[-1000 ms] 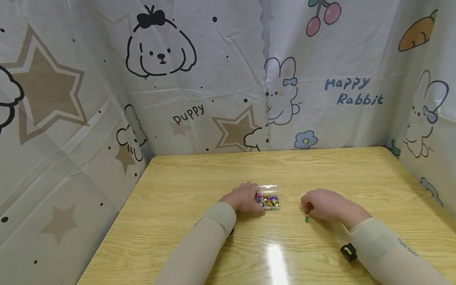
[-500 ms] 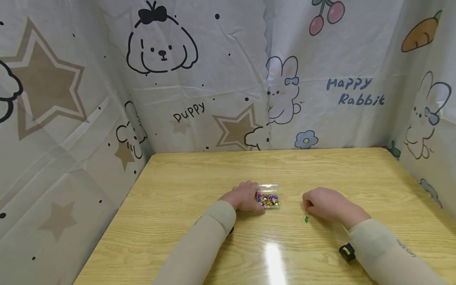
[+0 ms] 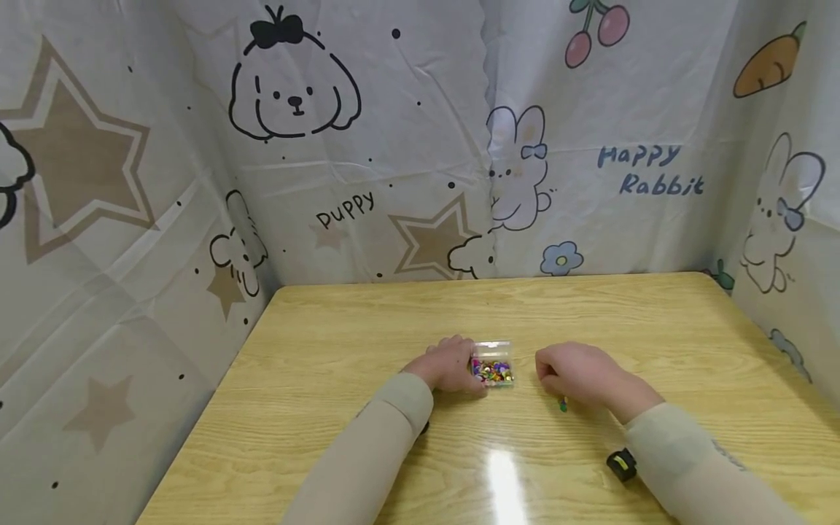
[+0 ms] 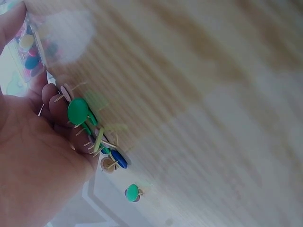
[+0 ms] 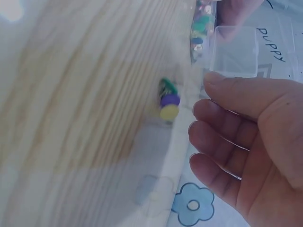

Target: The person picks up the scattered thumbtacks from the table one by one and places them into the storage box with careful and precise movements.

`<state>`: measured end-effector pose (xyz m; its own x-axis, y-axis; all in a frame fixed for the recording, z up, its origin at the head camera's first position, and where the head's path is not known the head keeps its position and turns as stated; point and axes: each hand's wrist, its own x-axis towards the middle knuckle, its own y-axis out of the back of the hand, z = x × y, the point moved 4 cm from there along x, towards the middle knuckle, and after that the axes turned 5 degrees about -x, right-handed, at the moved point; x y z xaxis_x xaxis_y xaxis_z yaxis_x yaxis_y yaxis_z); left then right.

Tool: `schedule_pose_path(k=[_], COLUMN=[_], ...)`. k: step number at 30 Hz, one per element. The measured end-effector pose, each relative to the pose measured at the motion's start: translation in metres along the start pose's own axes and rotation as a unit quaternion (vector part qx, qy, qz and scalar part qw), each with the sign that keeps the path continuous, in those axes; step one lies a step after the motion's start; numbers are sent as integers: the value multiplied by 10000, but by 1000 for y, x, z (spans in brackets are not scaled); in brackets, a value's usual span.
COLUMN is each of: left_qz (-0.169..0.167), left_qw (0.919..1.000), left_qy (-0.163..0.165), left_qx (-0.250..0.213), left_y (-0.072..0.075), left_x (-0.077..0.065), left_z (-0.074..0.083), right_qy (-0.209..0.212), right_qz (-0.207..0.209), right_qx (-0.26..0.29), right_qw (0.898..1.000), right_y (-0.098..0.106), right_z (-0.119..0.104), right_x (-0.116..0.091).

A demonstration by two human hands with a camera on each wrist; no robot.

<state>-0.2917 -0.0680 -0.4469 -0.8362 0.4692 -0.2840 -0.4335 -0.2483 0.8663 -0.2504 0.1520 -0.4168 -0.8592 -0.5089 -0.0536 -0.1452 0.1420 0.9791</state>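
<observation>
My left hand [image 3: 451, 364] grips the left side of a small clear plastic box [image 3: 492, 373] of colourful thumbtacks, its clear lid [image 5: 234, 49] standing open. More thumbtacks [image 4: 78, 111], green, blue and pale, lie beside the left palm in the left wrist view, mostly hidden from the head view. To the right of the box, my right hand [image 3: 577, 372] hovers low with bent fingers. Just by it on the table is a little group of thumbtacks [image 5: 169, 100], green, purple and yellow. Whether its thumb and forefinger pinch anything is hidden.
The wooden table [image 3: 367, 321] is bounded by a printed white curtain [image 3: 367, 160] at the back and sides. A black wrist camera [image 3: 621, 464] sits under the right sleeve. Glare lies on the near tabletop.
My right hand has shifted left toward the box, partly above the small thumbtack group. The left hand and box have stayed where they were.
</observation>
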Motion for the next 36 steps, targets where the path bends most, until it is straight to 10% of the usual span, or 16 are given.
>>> schedule_pose_path(k=[36], left_qz=[28], left_qw=[10000], left_qy=[66], left_qx=[-34], left_y=[0], left_x=[2], left_z=[2], right_qy=[202], right_qz=[448], right_qx=[-177], right_qw=[9986], right_y=[-2], right_z=[-38], right_x=[34])
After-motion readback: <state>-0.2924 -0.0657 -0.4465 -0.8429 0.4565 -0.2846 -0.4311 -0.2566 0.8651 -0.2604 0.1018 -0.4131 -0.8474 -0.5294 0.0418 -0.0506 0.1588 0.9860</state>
